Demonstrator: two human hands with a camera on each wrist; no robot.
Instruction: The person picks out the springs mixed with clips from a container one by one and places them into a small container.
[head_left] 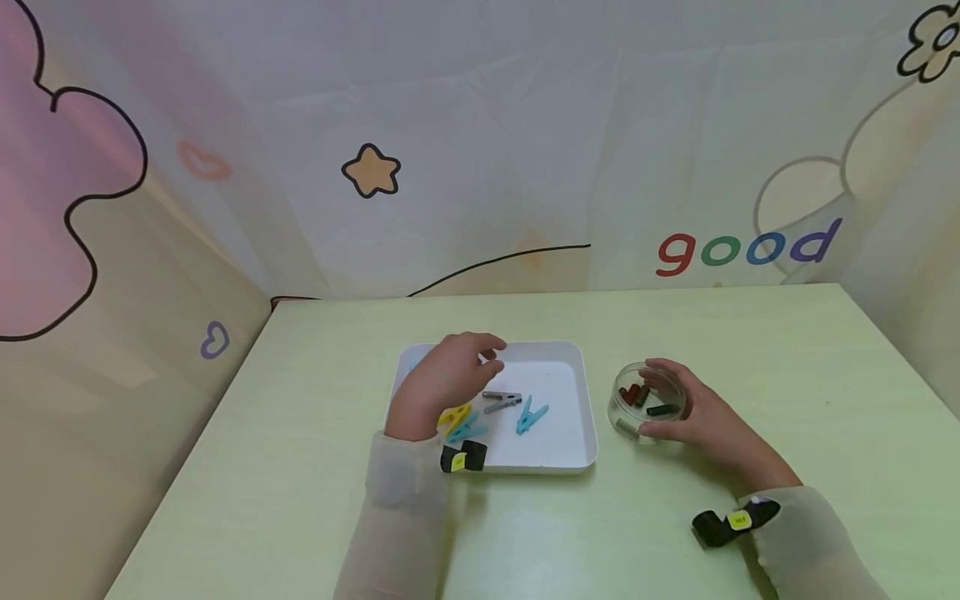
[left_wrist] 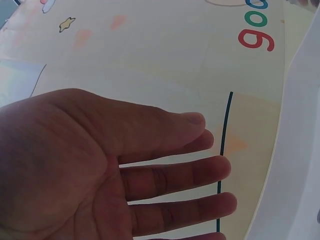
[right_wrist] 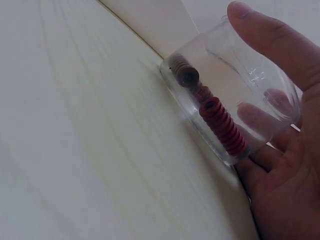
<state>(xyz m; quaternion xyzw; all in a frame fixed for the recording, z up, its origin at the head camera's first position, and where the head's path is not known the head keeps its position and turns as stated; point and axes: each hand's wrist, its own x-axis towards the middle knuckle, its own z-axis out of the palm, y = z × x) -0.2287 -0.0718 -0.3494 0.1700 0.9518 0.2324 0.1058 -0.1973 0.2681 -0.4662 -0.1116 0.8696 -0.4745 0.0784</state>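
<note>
My left hand [head_left: 448, 377] hovers over the white tray [head_left: 558, 375] with nothing in it. Its fingers [left_wrist: 195, 172] stretch out loosely in the left wrist view. Beneath and beside it in the tray lie clothespins: a grey one [head_left: 504, 402], a light blue one [head_left: 531, 415] and a yellow one [head_left: 454, 417] overlapping another blue one [head_left: 468, 428]. Part of the tray is hidden by this hand. My right hand [head_left: 705, 421] grips a clear round jar [right_wrist: 220, 55] from its right side. Inside the jar are several coil springs, among them a red one [right_wrist: 223, 126] and a dark one [head_left: 662, 410].
The tray and jar stand side by side on a pale green table [head_left: 300, 467]. A printed cloth backdrop [head_left: 480, 167] rises behind the table and along its left and right sides. Black camera straps [head_left: 723, 527] sit on both wrists.
</note>
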